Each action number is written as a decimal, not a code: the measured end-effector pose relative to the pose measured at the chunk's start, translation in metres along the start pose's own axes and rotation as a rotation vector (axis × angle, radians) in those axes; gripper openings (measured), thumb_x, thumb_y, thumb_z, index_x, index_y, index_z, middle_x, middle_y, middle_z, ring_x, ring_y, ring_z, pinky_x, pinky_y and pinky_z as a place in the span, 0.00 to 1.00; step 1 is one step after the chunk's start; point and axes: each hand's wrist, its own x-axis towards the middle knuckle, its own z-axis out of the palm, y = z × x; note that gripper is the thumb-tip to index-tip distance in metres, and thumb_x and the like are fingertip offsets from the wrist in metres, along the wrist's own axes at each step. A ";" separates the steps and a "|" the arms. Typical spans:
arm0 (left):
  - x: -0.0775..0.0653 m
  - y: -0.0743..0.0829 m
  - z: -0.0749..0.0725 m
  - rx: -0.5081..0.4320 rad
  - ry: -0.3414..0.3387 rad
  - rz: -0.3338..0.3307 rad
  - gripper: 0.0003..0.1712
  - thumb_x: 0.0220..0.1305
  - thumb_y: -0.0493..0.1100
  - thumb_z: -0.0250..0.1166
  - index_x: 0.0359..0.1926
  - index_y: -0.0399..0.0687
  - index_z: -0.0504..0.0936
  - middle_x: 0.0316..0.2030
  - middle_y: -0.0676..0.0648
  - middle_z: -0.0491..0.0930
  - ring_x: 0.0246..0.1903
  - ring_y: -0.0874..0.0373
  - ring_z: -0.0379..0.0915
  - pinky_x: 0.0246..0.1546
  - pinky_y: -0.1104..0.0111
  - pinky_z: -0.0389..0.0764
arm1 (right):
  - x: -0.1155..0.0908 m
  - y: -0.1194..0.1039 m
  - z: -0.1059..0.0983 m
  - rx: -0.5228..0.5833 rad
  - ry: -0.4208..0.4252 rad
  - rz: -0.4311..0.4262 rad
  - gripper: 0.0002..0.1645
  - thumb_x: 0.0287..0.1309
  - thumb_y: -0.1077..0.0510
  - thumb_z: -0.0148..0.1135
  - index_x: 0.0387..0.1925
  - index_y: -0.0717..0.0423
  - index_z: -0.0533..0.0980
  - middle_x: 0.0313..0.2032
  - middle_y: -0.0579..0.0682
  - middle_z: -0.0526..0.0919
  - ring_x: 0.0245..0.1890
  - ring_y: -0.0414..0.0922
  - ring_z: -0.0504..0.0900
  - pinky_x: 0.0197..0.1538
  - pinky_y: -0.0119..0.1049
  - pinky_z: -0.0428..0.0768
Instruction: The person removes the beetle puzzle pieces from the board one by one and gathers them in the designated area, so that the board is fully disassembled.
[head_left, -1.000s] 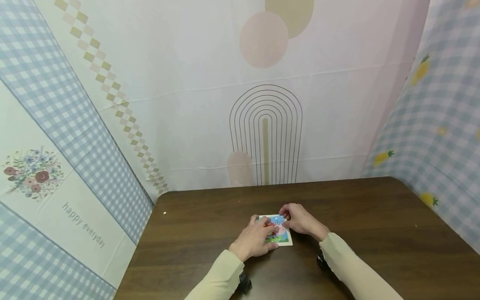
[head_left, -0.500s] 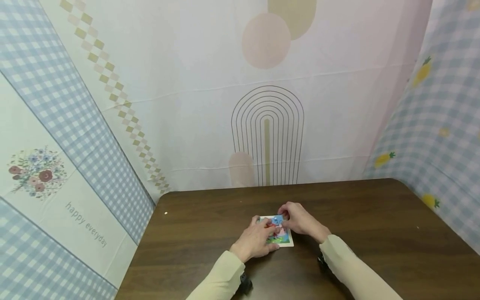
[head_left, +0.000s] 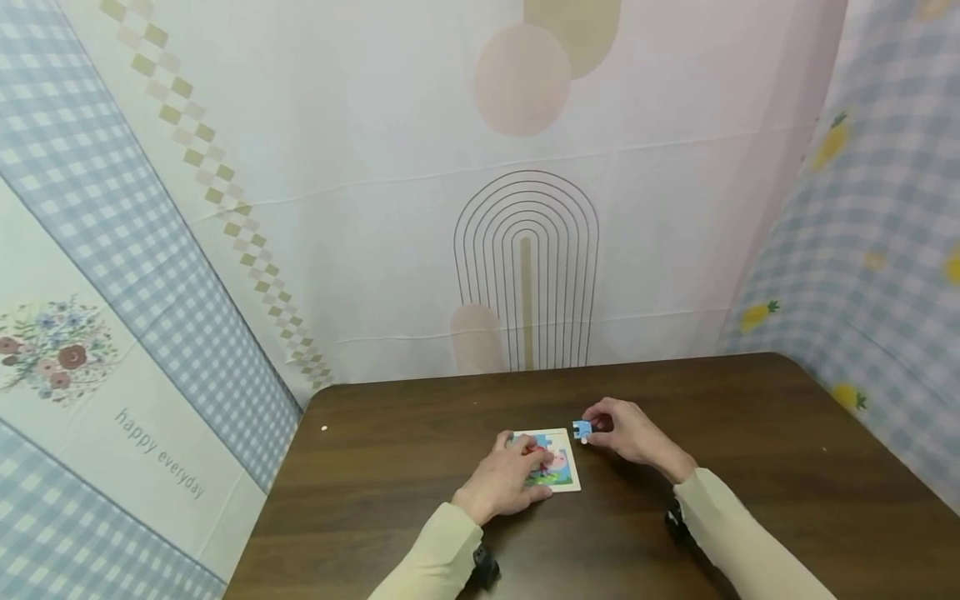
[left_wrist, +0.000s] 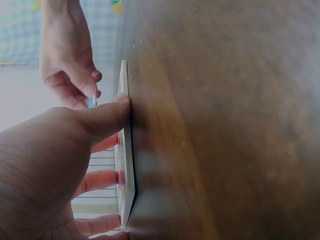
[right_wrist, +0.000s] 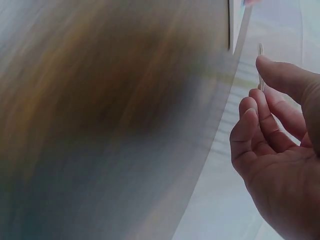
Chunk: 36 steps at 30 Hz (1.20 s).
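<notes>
Thumb and fingers of the right hand [head_left: 628, 429] pinched a small blue jigsaw piece [head_left: 581, 430], held clear of the dark wooden table [head_left: 375, 500], just right of the far right corner of a framed jigsaw puzzle [head_left: 558, 477]. At that corner, pale backing showed through the bright picture, beside a pink cartoon pig. On the puzzle's left part lay the left hand [head_left: 504, 479], fingers spread over the picture and thumb against the near edge. Cream sleeves [head_left: 431, 546] covered the person's arms. Well off, towards the table's far left corner, I noticed a white speck [head_left: 324, 428].
</notes>
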 end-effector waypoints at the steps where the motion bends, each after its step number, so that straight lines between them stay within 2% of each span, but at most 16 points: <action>1: 0.000 0.000 0.000 -0.001 -0.002 -0.001 0.25 0.73 0.62 0.71 0.67 0.66 0.83 0.73 0.51 0.77 0.75 0.41 0.66 0.69 0.50 0.82 | -0.001 0.003 -0.002 0.000 0.003 0.004 0.14 0.64 0.64 0.77 0.50 0.61 0.86 0.44 0.52 0.87 0.44 0.44 0.82 0.49 0.39 0.84; 7: 0.003 -0.003 0.002 -0.003 -0.008 -0.027 0.30 0.73 0.62 0.71 0.71 0.61 0.81 0.75 0.50 0.76 0.76 0.40 0.66 0.71 0.49 0.80 | -0.008 0.019 -0.011 -0.017 0.016 0.017 0.15 0.65 0.65 0.75 0.52 0.61 0.86 0.46 0.53 0.87 0.45 0.46 0.82 0.52 0.43 0.84; 16: 0.003 -0.006 0.007 -0.012 0.022 -0.044 0.38 0.69 0.64 0.74 0.73 0.55 0.79 0.75 0.51 0.76 0.76 0.43 0.67 0.73 0.52 0.78 | -0.018 0.039 -0.029 -0.033 0.026 0.029 0.16 0.66 0.64 0.74 0.54 0.63 0.85 0.48 0.56 0.88 0.46 0.48 0.82 0.52 0.47 0.84; 25: 0.003 -0.006 0.007 -0.010 0.027 -0.038 0.39 0.69 0.64 0.74 0.73 0.53 0.79 0.75 0.51 0.76 0.76 0.44 0.68 0.76 0.52 0.75 | -0.022 0.059 -0.045 -0.036 0.010 0.075 0.15 0.67 0.65 0.73 0.54 0.64 0.84 0.49 0.59 0.87 0.47 0.49 0.82 0.52 0.48 0.83; 36: 0.004 -0.007 0.007 -0.015 0.031 -0.047 0.39 0.68 0.64 0.74 0.73 0.54 0.80 0.75 0.51 0.76 0.76 0.43 0.68 0.76 0.49 0.74 | -0.023 0.082 -0.057 -0.056 -0.002 0.104 0.14 0.65 0.67 0.73 0.51 0.66 0.85 0.43 0.57 0.86 0.42 0.48 0.79 0.47 0.39 0.79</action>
